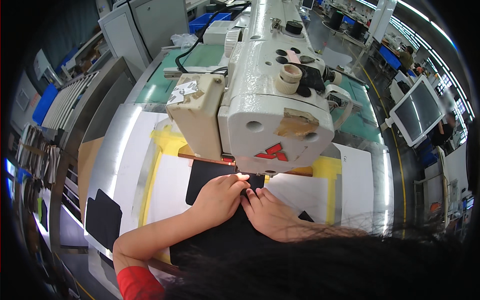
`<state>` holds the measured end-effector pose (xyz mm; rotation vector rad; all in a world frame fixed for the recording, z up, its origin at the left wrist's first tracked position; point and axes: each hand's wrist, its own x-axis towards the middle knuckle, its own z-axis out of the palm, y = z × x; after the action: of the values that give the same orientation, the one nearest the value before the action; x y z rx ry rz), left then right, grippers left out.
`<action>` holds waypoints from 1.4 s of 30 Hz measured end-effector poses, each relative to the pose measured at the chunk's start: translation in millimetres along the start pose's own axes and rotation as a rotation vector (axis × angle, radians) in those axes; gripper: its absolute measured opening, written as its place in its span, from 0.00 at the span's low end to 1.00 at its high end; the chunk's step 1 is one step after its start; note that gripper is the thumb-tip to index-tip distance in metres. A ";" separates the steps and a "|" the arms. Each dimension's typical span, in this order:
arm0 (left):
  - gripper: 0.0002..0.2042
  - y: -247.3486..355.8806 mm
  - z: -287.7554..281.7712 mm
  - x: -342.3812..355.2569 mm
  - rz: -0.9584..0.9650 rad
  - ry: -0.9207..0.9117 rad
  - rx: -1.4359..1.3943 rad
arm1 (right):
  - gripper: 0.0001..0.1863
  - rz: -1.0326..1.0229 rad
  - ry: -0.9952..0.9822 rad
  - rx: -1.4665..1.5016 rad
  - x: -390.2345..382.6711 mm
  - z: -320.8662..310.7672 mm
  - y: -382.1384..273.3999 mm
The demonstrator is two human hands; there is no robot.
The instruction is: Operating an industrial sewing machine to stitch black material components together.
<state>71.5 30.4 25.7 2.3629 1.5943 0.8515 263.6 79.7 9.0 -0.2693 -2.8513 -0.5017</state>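
Under the head of a white industrial sewing machine (280, 115) lies a flat black piece (200, 177), which looks like fabric or soft sheet. My left hand (217, 197) rests on it just below the needle area, its fingers curled and pressed together at the tips. Whatever they pinch is too small or hidden to name. Close beside it, my right hand (270, 212) lies on the black material with fingers stretched forward, the fingertips near the left hand's. More black material (210, 245) spreads beneath my wrists toward me. The needle itself is hidden.
A stack of black pieces (103, 218) lies on the metal table's left side. White sheets (167, 192) with yellow tape (167, 142) cover the work surface. A cream box-shaped machine part (196, 115) hangs left of the head. At right stands a screen (416, 110).
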 end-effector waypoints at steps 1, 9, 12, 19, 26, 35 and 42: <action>0.15 -2.9 -3.2 -1.5 0.012 -0.004 0.001 | 0.21 0.011 0.002 -0.006 5.1 0.6 0.2; 0.10 -34.9 -48.7 -27.7 0.050 0.099 0.042 | 0.19 0.045 -0.006 0.353 16.2 -9.0 -0.6; 0.10 -45.3 -58.0 -34.3 0.077 0.090 0.031 | 0.20 0.053 -0.030 0.273 14.8 -19.3 -3.4; 0.10 -55.1 -49.7 -42.2 0.185 0.095 -0.002 | 0.22 0.157 -0.160 0.214 7.6 -16.5 -26.8; 0.11 -52.4 -44.1 -47.7 0.250 0.119 -0.010 | 0.23 0.224 -0.094 0.284 -7.1 -13.0 -28.3; 0.12 -64.1 -35.3 -47.5 0.333 0.198 -0.063 | 0.12 1.035 0.275 0.542 -59.8 -146.1 -8.1; 0.11 -59.4 -36.1 -52.9 0.298 0.134 -0.046 | 0.15 1.738 0.566 0.093 -246.6 -197.3 47.9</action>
<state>-9.5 1.6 10.3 2.5996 1.2656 1.1115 548.4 19.6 140.5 -1.8413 -1.2477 0.0002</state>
